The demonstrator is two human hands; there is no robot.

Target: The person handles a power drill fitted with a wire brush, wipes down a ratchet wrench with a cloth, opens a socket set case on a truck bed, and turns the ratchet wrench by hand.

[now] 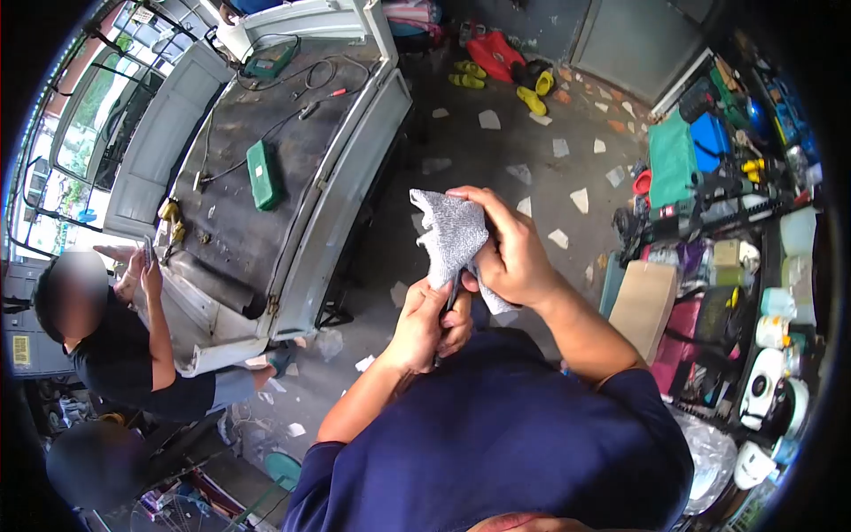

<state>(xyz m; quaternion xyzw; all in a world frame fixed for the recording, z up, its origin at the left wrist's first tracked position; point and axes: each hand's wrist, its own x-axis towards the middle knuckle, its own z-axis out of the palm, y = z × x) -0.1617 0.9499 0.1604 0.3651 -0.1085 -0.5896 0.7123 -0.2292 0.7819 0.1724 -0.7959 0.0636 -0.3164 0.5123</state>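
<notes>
A grey-white cloth [454, 232] is bunched in front of my chest, one corner hanging loose toward the upper left. My right hand [512, 253] is closed on the cloth from the right side, its fingers bent over the top. Just below and to the left, my left hand [427, 324] is wrapped round a thin dark object [451, 300] that runs up toward the cloth. Most of that object is hidden by the fingers and the cloth, so its kind cannot be made out.
A truck bed [257, 115] at the left holds a green case [263, 175] and cables. A person [142, 355] in dark clothes stands beside it. Shelves with tools and bottles line the right, near a cardboard piece [644, 306]. Yellow shoes [534, 99] lie on the floor.
</notes>
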